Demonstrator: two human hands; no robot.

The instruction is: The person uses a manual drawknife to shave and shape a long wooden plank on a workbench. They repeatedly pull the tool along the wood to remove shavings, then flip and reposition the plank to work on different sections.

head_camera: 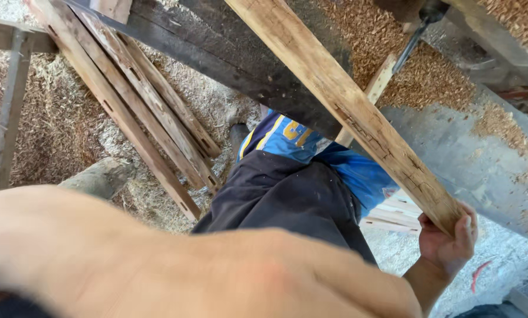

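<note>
Head view: the right hand (449,238) is clenched around the lower end of a long wooden beam (346,106) with notches cut in its face, which slants up and away across a dark timber (228,56). The left hand is not visible; only a blurred forearm (176,259) fills the foreground, so its grip cannot be told. Several slotted wooden rails (140,100) lie on the sawdust-covered floor (52,118). The beam appears to be mid-carry or mid-positioning; steadying its far end would seem to need a second point of support
</note>
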